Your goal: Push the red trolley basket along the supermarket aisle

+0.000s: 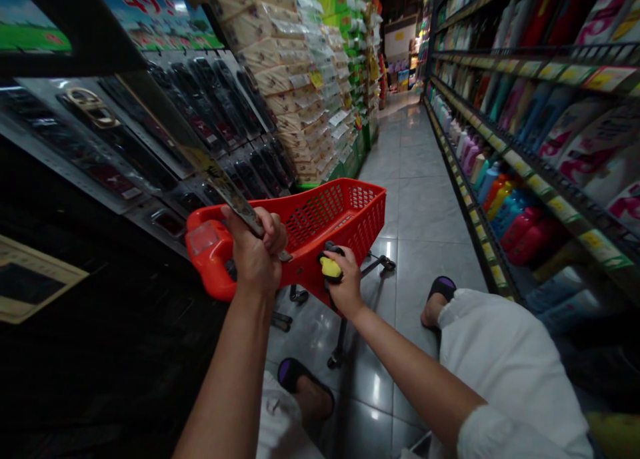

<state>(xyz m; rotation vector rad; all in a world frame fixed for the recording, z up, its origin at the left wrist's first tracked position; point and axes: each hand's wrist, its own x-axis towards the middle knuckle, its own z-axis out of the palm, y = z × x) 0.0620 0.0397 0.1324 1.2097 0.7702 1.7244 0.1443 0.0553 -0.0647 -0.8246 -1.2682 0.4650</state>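
My left hand [256,249] is closed round a long, flat, dark strip [220,179] with a patterned, partly yellow surface. It slants up to the left, and a short end sticks out below my fist. My right hand [346,282] grips a small black-and-yellow object [331,267] whose kind I cannot make out. It is held in front of the side of a small red plastic shopping cart [305,272]. The cart has perforated basket walls, a looped handle at its left end and dark legs on castors. My left fist is beside that handle.
Packaged belts [200,99] hang on a rack at the left. Stacked cream-coloured packs [295,105] stand beyond them. A shelf rail [520,162] with price labels and bottles runs along the right. Grey floor tiles [417,179] extend down the aisle; my slippered feet straddle the near floor.
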